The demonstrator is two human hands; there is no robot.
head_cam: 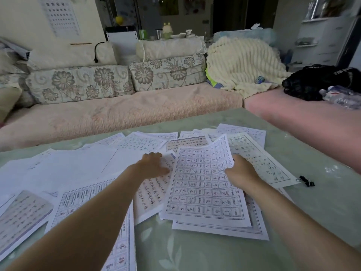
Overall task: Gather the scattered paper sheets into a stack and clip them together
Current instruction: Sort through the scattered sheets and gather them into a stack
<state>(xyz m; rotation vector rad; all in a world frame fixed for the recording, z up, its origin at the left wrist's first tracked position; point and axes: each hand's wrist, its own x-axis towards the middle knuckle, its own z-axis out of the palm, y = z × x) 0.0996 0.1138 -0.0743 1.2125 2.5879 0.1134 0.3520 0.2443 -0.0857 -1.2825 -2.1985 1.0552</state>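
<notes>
Overlapping white sheets (pixel 203 184) bearing gridded characters.

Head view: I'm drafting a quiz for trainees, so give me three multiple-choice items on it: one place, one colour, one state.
1. Where is the binder clip? A on the floor; B on the table, right of the sheets; C in a drawer.
2. The clip's colour? A red; B white; C black.
3. The gridded sheet that the right hand holds is: A lifted at its far edge; B crumpled; C torn in half.
Answers: B, it lies on the green tabletop beyond the right hand; C, it is dark throughout; A, its far corner curls up off the pile.
</notes>
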